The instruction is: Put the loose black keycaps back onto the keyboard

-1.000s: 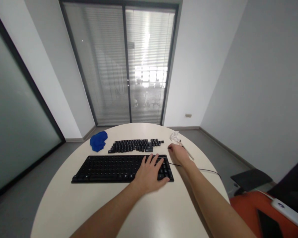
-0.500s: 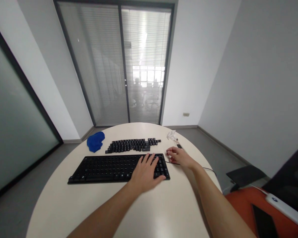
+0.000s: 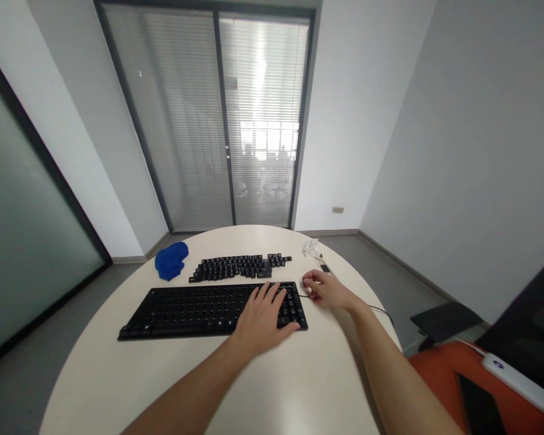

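Black plastic rectangular keyboard [image 3: 181, 311], lying flat, long side across, on the cream round table [image 3: 263, 393]. Main field mostly without caps, rows of bare key positions showing; a few white-marked spots along near edge. Keypad at right end has white-legend caps on; area beside it partly hidden under the left hand [image 3: 259, 326]. Thin black cable [image 3: 381, 309] runs off to the right, bending near the table edge. Loose black plastic keycaps with white legends [image 3: 231, 267] lie in tight staggered rows just beyond the keyboard, smaller cluster at right end. Small dark piece [image 3: 304, 282] at fingertips of the right hand [image 3: 324, 290], too small to identify.
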